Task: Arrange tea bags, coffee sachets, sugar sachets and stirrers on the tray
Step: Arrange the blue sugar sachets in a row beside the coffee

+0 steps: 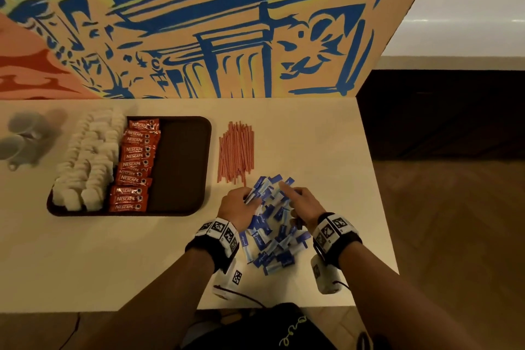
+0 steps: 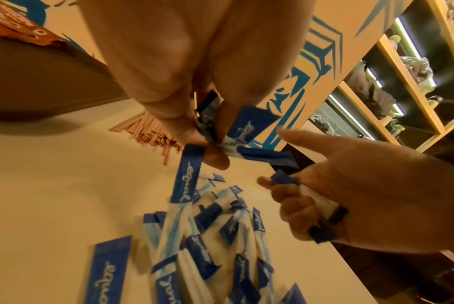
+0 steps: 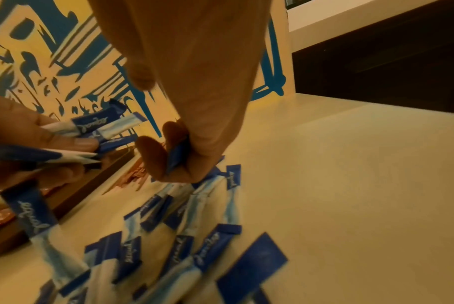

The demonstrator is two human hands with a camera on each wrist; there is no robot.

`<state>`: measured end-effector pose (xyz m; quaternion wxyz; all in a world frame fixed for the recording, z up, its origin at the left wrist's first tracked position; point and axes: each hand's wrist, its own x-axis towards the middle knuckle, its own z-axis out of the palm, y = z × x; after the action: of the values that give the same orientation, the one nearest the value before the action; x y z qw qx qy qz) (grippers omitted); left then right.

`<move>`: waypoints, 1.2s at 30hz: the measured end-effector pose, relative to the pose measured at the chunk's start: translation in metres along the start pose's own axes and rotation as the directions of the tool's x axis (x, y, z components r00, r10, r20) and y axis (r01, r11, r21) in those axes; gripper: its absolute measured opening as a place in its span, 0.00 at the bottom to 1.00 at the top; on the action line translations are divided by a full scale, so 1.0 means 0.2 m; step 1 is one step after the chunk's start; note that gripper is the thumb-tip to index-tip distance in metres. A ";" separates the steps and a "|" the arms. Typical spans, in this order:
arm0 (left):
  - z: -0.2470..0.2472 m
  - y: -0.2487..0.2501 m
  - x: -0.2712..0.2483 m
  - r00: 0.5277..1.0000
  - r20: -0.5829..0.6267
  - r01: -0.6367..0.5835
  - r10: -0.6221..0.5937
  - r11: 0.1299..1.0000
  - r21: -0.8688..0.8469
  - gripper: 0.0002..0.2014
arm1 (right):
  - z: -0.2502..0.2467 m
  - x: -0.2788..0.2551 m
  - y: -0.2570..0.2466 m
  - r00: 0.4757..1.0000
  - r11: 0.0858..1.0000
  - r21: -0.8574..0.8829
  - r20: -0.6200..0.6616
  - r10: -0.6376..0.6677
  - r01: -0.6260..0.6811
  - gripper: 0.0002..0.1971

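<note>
A heap of blue-and-white sugar sachets (image 1: pixel 272 239) lies on the white table, right of the dark tray (image 1: pixel 181 167). My left hand (image 1: pixel 241 204) holds a fanned bunch of sugar sachets (image 2: pixel 242 131) above the heap. My right hand (image 1: pixel 301 202) grips a few sachets (image 3: pixel 177 155) in its curled fingers, index finger stretched out. On the tray, white tea bags (image 1: pixel 88 162) fill the left side and red coffee sachets (image 1: pixel 136 167) form a column beside them. The tray's right half is bare. Red stirrers (image 1: pixel 235 150) lie in a bundle on the table.
Grey cups (image 1: pixel 20 139) stand at the table's far left. A painted blue-and-yellow wall (image 1: pixel 227 23) rises behind the table. The table's right edge (image 1: pixel 377 179) drops to a wooden floor. Shelves (image 2: pixel 402 82) with objects show in the left wrist view.
</note>
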<state>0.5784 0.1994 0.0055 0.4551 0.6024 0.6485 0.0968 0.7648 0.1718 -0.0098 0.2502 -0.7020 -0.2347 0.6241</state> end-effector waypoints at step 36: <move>-0.08 -0.33 -0.08 1.000 0.010 0.013 -0.015 0.987 0.161 0.31 | -0.19 0.03 0.10 0.989 0.972 -0.234 -0.148 -0.024 -0.011 0.07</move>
<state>0.5202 0.1750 -0.0222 0.4091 0.6331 0.6560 0.0375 0.8034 0.1583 -0.0236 0.1846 -0.7707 -0.2896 0.5367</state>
